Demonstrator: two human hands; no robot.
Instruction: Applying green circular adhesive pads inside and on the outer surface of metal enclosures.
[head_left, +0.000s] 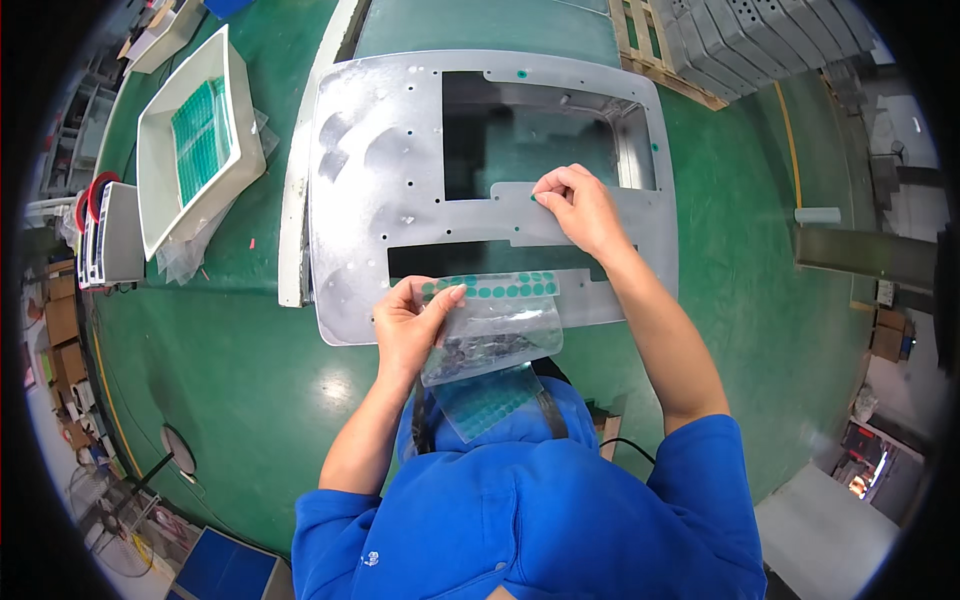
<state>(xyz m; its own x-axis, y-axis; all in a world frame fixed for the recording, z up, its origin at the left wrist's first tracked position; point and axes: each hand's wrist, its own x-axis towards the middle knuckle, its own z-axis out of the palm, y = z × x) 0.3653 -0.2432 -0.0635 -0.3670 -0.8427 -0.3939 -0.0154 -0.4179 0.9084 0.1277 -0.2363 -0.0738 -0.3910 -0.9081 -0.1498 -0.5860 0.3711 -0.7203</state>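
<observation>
A grey metal panel (350, 240) with two large rectangular cut-outs and several small holes lies in front of me. My left hand (403, 328) pinches a clear backing sheet of green round stickers (512, 291) by its left end, above the panel's near edge. The sheet's lower part droops towards me. My right hand (585, 212) is closed, thumb against forefinger, on a small green round sticker (534, 198) at the strip between the cut-outs. Whether that sticker touches the metal I cannot tell. Other green dots sit on the panel, one near its top edge (522, 74).
To the left stands a white plastic bin (150, 190) with green sticker sheets (203, 130) inside. A white beam (295, 230) runs along the panel's left side. Grey metal parts (760, 40) are stacked on a wooden pallet (660, 60) at the far right.
</observation>
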